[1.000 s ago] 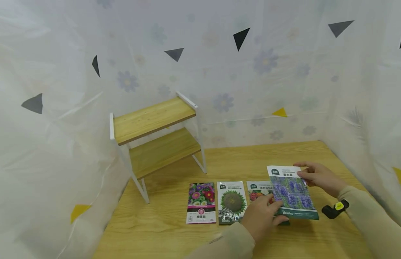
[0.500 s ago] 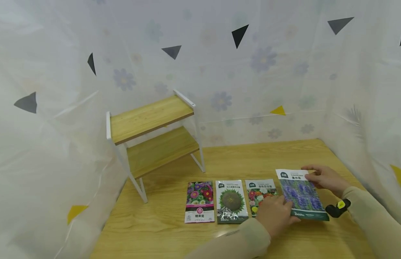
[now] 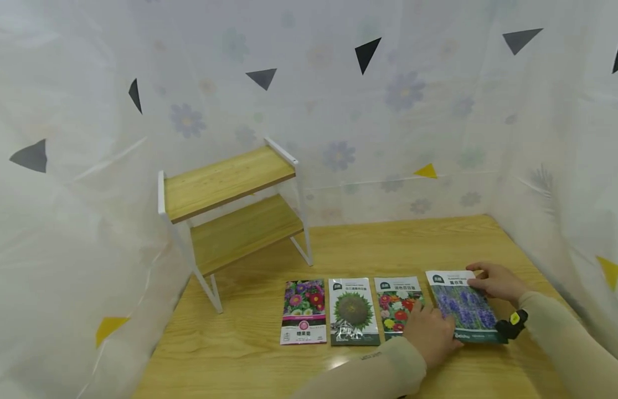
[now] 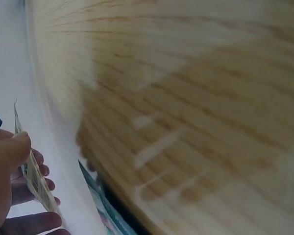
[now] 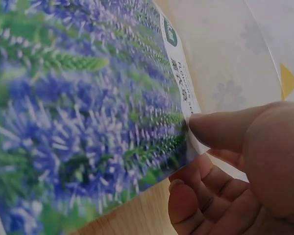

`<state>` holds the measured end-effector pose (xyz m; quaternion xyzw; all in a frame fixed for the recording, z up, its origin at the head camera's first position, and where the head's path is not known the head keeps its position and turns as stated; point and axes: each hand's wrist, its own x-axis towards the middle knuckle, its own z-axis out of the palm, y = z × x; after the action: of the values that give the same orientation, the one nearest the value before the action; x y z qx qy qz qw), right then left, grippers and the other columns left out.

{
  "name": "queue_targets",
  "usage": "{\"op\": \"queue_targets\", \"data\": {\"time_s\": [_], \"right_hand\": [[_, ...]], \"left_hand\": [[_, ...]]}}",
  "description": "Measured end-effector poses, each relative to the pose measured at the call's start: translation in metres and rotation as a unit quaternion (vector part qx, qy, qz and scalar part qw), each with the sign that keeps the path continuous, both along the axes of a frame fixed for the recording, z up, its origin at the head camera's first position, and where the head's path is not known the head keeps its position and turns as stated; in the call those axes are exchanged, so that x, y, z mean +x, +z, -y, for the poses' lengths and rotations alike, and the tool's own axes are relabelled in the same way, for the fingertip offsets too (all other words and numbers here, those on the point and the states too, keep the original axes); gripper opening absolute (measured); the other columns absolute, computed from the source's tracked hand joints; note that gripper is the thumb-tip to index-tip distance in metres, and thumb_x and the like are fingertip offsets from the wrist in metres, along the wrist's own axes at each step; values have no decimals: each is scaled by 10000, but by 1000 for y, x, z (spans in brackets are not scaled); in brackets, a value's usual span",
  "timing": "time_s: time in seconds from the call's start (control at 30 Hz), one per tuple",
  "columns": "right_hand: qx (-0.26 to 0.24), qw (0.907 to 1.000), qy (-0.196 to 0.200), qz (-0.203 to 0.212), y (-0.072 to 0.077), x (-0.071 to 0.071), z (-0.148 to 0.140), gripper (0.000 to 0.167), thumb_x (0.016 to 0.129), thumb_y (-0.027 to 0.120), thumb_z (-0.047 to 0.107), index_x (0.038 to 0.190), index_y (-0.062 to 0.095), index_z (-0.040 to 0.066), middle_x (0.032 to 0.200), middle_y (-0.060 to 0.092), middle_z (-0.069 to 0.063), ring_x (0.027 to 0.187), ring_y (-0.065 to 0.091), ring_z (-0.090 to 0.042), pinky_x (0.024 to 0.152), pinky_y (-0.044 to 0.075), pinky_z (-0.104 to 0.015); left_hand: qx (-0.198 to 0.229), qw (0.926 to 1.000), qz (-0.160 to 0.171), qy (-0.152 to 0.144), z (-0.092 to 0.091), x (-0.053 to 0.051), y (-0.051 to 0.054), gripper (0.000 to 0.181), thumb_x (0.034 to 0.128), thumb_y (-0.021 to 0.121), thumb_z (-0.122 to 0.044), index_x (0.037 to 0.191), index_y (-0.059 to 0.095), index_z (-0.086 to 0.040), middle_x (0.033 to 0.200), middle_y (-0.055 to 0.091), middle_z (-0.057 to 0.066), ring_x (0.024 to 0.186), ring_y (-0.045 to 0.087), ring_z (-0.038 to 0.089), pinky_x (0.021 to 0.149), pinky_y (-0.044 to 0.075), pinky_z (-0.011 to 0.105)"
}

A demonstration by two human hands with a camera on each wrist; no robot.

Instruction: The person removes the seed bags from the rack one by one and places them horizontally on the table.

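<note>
A seed packet with purple lavender flowers [image 3: 464, 303] lies at the right end of a row, slightly tilted. My right hand [image 3: 497, 282] pinches its upper right corner between thumb and fingers, as the right wrist view shows closely. Near the packet's lower left edge is my left hand [image 3: 431, 335], covering part of the zinnia seed packet [image 3: 396, 299]. In the left wrist view, thumb and fingers [image 4: 5, 166] hold a packet seen nearly edge-on. Left of these lie a sunflower seed packet [image 3: 353, 310] and a pink-banded daisy seed packet [image 3: 304, 310].
A two-tier wooden shelf [image 3: 229, 180] with white metal legs stands at the back left of the wooden table [image 3: 229, 360]. Pale plastic sheeting [image 3: 309, 105] with flower prints surrounds the table at the back and sides.
Both hands have shifted right and lowered the lavender packet toward the table, off the zinnia packet. The zinnia packet now shows more of its front. The head view has shifted slightly.
</note>
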<state>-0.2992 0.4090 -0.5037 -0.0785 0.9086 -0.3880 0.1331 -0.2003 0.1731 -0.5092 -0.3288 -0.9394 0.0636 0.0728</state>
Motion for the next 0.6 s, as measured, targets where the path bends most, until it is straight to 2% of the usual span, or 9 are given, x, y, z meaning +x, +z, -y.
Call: {"op": "queue_targets", "data": {"time_s": [0.17,0.43,0.6], "right_hand": [[293,9995,79,-133,-7,-3,-1,593,943,625,239,1342,407,-141,989,597,-183,790,590,-217,624,529,-352],[817,9958,102,-407,-19,-7,0,592,909,660,271,1298,461,-128,1044,594,-256,879,602,-314,676,523,-438],[1043,9931,110,-525,-22,-11,4,578,897,664,252,1278,477,-141,1074,583,-320,937,590,-410,722,506,-509]], "left_hand": [[-113,9994,317,102,-4,-1,-4,372,847,523,-685,980,633,-356,1025,644,-140,1032,580,63,1066,363,350],[-744,9966,351,-107,-7,-5,-11,398,875,471,-669,1077,629,-364,1144,617,-115,1136,538,93,1109,306,344],[-830,9957,314,-261,-9,-8,-12,408,893,480,-644,1138,627,-354,1175,616,-107,1154,534,114,1107,305,351]]}}
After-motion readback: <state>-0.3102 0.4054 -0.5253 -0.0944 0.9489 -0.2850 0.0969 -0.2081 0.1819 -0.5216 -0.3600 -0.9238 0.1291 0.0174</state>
